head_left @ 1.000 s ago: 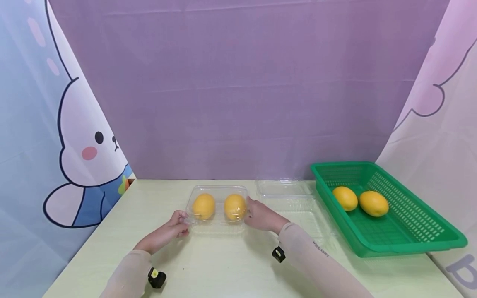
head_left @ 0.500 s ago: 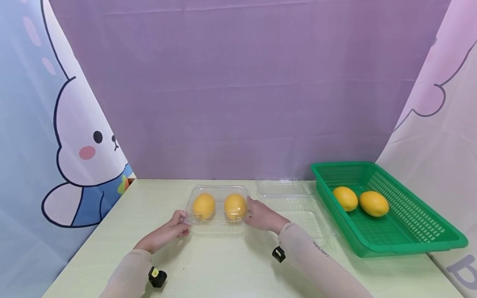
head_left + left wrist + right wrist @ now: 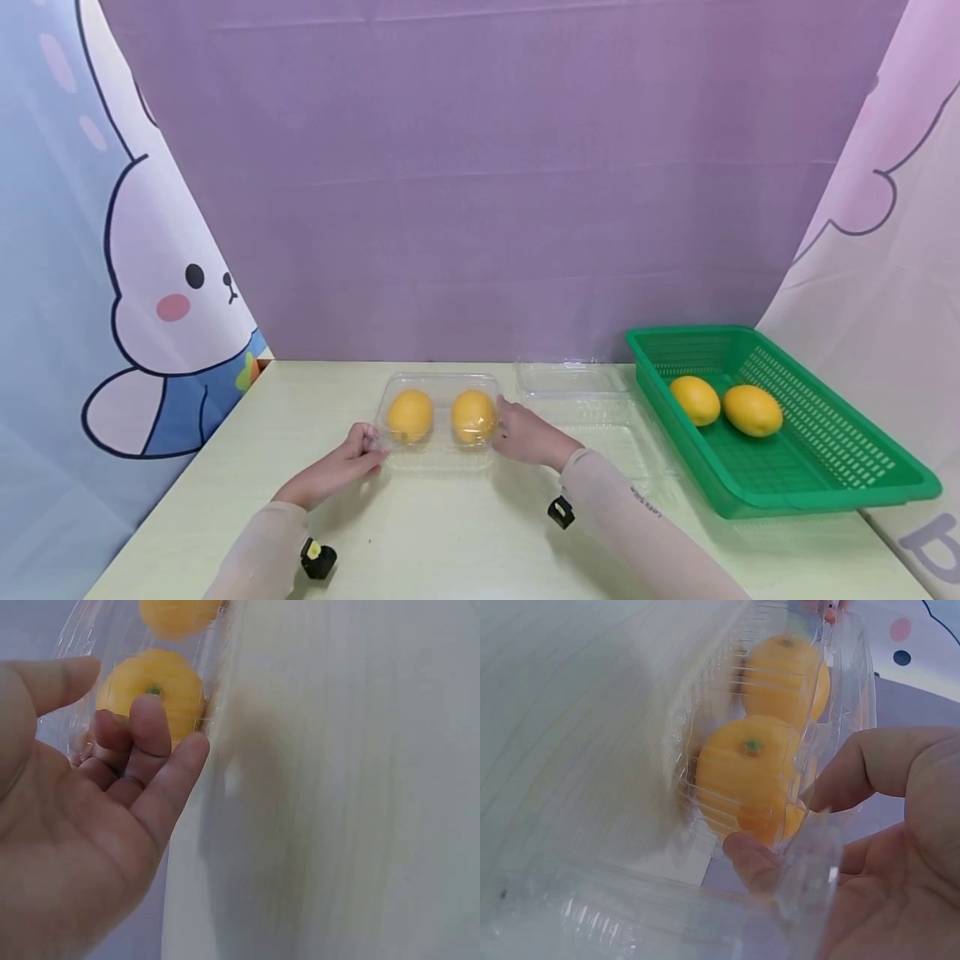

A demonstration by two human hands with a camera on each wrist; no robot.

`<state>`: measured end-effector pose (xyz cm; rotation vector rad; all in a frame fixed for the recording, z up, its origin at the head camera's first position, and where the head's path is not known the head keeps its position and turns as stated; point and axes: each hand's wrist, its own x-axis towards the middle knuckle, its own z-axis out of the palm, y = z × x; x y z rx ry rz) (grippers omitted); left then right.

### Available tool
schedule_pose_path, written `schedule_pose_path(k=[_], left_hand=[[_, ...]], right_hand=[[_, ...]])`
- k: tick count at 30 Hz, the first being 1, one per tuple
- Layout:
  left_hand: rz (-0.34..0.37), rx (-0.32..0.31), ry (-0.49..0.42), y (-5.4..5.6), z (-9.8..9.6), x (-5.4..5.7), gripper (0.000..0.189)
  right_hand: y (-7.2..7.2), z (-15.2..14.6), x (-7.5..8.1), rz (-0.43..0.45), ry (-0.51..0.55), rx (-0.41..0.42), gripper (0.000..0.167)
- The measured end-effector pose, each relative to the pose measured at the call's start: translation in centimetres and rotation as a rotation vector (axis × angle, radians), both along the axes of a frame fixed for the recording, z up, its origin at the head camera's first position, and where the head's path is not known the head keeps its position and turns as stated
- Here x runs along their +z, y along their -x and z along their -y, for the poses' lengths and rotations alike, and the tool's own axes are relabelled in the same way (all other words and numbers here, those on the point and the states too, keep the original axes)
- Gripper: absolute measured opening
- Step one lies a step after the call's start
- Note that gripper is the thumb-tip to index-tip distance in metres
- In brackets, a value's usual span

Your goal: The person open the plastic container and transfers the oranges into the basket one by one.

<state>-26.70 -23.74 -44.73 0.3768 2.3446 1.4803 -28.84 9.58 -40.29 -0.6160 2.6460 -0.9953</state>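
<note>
A lidded clear plastic clamshell box [image 3: 442, 460] with two oranges inside, a left orange [image 3: 410, 416] and a right orange [image 3: 473, 417], sits on the table in the head view. My left hand [image 3: 335, 468] pinches its near left corner, the thumb along the rim; in the left wrist view the other fingers curl in front of the orange [image 3: 161, 671]. At the right end, my right hand [image 3: 531, 435] grips the box's edge. From the right wrist, one fingertip overlaps the lower side of the nearer orange [image 3: 746, 776], while another bent finger lies at the rim.
An opened clear plastic box [image 3: 600, 433] lies on the table to the right, its raised lid [image 3: 573, 379] toward the purple backdrop. Beyond it, a green basket [image 3: 723, 492] contains two oranges [image 3: 752, 410]. Printed cloths hang at both sides.
My left thumb has shifted slightly right along the box's corner. The right hand, box and oranges stay in place.
</note>
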Motion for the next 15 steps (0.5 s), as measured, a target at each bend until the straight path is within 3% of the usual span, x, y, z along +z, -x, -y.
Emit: schedule_pose_path(k=[11,15], left_hand=[[0.02,0.049,-0.045,0.08,-0.45,-0.23,0.035],[0.016,0.069,-0.134,0.26,-0.86,-0.53,0.032]], right_hand=[[-0.15,-0.08,0.1,-0.01,-0.004,-0.002,0.077],[-0.16,-0.05,0.1,-0.005,0.0,-0.005,0.077]])
